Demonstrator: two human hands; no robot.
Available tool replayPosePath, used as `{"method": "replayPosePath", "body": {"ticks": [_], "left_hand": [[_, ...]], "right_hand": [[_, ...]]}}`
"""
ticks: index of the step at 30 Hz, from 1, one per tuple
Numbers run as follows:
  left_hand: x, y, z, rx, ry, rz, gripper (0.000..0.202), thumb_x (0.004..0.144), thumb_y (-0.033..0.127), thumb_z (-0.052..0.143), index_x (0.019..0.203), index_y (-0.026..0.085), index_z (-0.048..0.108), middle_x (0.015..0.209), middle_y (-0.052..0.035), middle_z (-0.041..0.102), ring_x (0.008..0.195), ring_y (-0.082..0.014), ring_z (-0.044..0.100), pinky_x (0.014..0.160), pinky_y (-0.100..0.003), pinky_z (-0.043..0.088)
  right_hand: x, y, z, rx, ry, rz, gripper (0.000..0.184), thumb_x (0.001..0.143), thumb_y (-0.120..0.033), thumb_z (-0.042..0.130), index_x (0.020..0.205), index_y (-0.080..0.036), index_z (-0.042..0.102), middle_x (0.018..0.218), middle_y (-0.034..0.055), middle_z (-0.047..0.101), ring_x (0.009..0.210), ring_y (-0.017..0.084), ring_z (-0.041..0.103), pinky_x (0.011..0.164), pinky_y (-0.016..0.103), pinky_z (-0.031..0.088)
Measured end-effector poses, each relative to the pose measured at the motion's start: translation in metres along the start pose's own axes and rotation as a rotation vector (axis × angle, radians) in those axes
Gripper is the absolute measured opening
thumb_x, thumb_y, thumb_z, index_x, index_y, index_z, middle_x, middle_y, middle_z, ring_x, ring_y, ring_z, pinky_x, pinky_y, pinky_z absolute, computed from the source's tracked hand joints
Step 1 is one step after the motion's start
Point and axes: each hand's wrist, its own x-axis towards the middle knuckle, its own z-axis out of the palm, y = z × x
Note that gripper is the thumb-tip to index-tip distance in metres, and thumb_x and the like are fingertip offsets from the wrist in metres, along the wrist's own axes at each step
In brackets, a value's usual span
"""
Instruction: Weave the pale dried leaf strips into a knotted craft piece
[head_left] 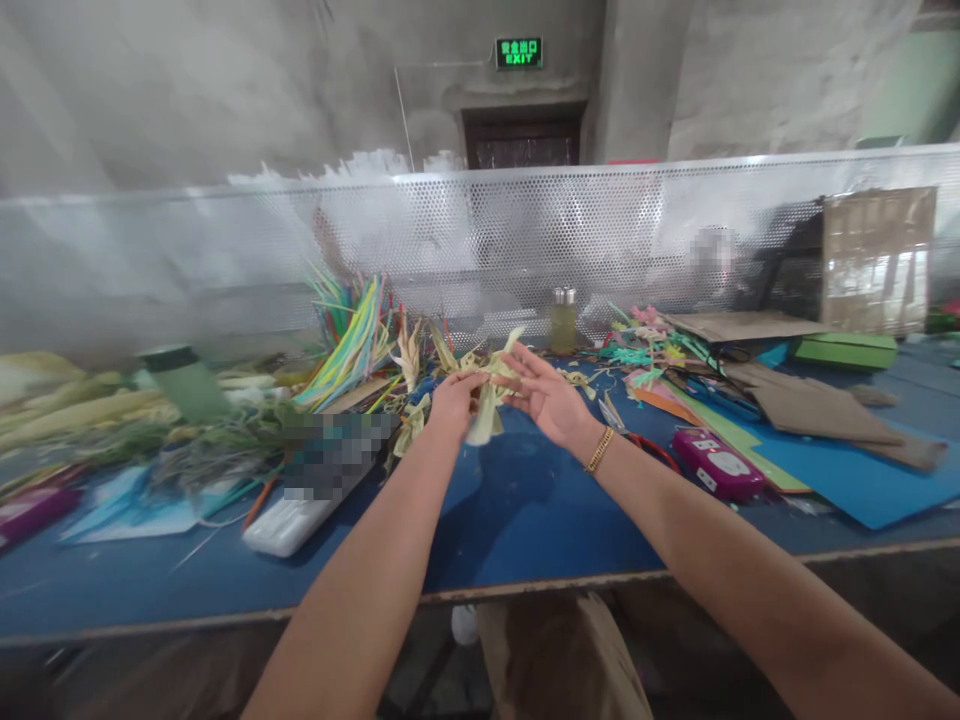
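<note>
Over the blue tabletop, my left hand [454,403] is closed, its thumb and fingers pinching a pale, dried corn husk [486,418]. One strip of the husk hangs below the fingertips and another sticks up above them. At the husk's right side is my right hand [553,402], palm turned inward, its fingers stretched out and spread. Those fingertips are at or against the husk; blur hides the exact contact. More husk pieces [409,352] lie just behind and left of my left hand.
Colourful stems [352,335] and a phone-like slab [289,515] lie left, near a green bottle [184,385]. A clear bottle [563,322] stands behind. On the right are a purple box [718,464], blue sheets [847,470] and cardboard [814,405]. A perforated metal screen [600,230] borders the back.
</note>
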Motion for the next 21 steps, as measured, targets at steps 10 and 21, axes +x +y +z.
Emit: {"method": "replayPosePath", "body": {"ticks": [10, 21], "left_hand": [[-0.014, 0.007, 0.009, -0.008, -0.244, -0.139, 0.019, 0.052, 0.015, 0.078, 0.063, 0.017, 0.061, 0.059, -0.002, 0.062, 0.051, -0.0134, 0.057, 0.05, -0.027, 0.045], [-0.012, 0.003, 0.005, -0.007, -0.424, -0.247, 0.014, 0.055, 0.016, 0.075, 0.064, 0.017, 0.065, 0.061, -0.0031, 0.063, 0.054, -0.0149, 0.059, 0.054, -0.028, 0.049]], "right_hand": [[0.005, -0.004, -0.022, -1.189, 0.104, -0.628, 0.016, 0.084, -0.019, 0.059, 0.093, -0.023, 0.071, 0.092, 0.0049, 0.068, 0.092, 0.021, 0.056, 0.087, 0.037, 0.04], [0.003, -0.014, -0.02, -1.422, -0.111, -0.693, 0.019, 0.092, -0.03, 0.052, 0.091, -0.024, 0.07, 0.089, 0.0034, 0.07, 0.09, 0.02, 0.052, 0.082, 0.036, 0.035]]}}
